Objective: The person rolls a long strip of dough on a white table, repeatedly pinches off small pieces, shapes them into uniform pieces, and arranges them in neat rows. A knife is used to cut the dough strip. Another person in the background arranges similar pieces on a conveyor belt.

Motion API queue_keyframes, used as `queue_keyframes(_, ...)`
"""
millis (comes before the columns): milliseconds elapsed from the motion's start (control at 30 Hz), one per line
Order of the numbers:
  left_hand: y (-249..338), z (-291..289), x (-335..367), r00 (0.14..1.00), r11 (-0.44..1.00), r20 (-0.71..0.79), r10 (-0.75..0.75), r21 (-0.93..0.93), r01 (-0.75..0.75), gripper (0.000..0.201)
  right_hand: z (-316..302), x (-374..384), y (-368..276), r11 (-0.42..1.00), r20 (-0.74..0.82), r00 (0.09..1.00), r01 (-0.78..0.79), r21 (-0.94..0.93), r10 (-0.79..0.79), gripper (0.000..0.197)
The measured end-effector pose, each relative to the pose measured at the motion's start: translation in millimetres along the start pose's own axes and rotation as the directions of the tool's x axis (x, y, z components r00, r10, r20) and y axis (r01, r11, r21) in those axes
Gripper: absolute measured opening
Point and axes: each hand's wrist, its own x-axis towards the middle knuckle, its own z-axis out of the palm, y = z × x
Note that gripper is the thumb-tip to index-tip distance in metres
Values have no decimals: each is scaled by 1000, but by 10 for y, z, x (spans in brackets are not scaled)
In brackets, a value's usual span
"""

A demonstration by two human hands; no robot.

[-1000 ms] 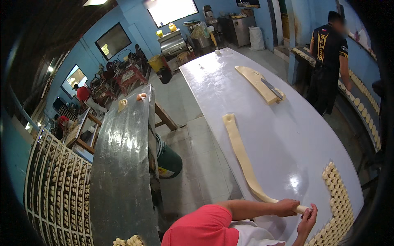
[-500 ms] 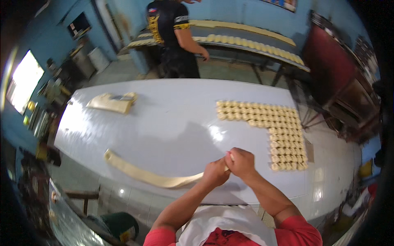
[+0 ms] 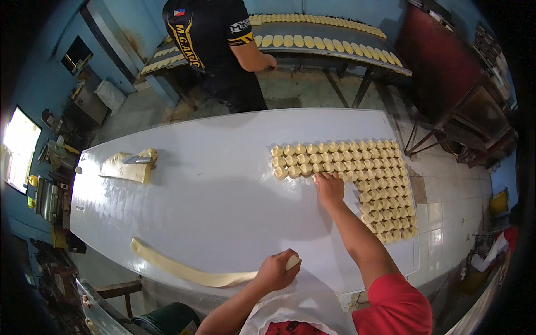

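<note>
My left hand point(image 3: 277, 269) is closed round one end of a long pale dough rope point(image 3: 192, 273), whose cut end point(image 3: 292, 262) pokes out past the thumb. The remainder of the rope curves left along the near edge of the white table. My right hand point(image 3: 330, 191) reaches forward to the inner edge of the rows of small dough pieces point(image 3: 385, 184). Its fingers are closed and pointed down on a dough piece there, mostly covered by them. The pieces stand close together in an L shape on the right half of the table.
At the table's point(image 3: 223, 195) far left lies a larger dough slab point(image 3: 124, 167) with a metal scraper point(image 3: 137, 159) on top. Beyond the table a person point(image 3: 215, 50) in black stands by a long bench point(image 3: 335, 50) bearing rows of flattened dough. A dark green bin point(image 3: 167, 319) stands near left.
My hands have come apart. The right one has moved forward to the dough rows, while the left keeps the rope, closer to me. The person in black has turned and lowered an arm.
</note>
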Motion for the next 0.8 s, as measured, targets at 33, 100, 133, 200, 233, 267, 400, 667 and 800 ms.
queue_keyframes(33,-63,24,-19,1000,1000,10,-14,-13,15,27,-13,35,-17,1000,18,1000,-1,-13,1,42)
queue_keyframes(100,-137,36,-25,999,999,-35,-3,-50,1,43,-95,-35,-54,998,-72,997,-17,60,21,44)
queue_keyframes(133,-129,41,-19,995,997,-96,25,-74,-32,54,-166,-83,-71,996,-123,992,-16,89,27,45)
queue_keyframes(200,-161,107,-17,978,996,-205,39,-74,-55,76,-240,-421,-113,918,-40,998,-21,396,40,49)
queue_keyframes(233,-262,171,-12,965,998,-262,16,-51,-31,86,-480,-583,-319,843,245,969,-100,529,-39,48)
queue_keyframes(267,-377,222,3,952,1000,-305,3,-28,-12,96,-820,-809,-572,756,494,858,-229,613,-140,48)
queue_keyframes(400,-779,304,-67,947,962,-240,216,-117,-249,90,-1185,-1669,-1147,739,400,775,125,662,-490,36)
queue_keyframes(667,-654,-59,-405,957,981,-230,176,120,-151,47,-1443,-2112,-1781,763,-345,898,421,490,-273,26)
queue_keyframes(800,-229,-151,-454,906,980,-372,199,53,-194,32,-1421,-2030,-1724,812,-384,871,450,372,-307,15)
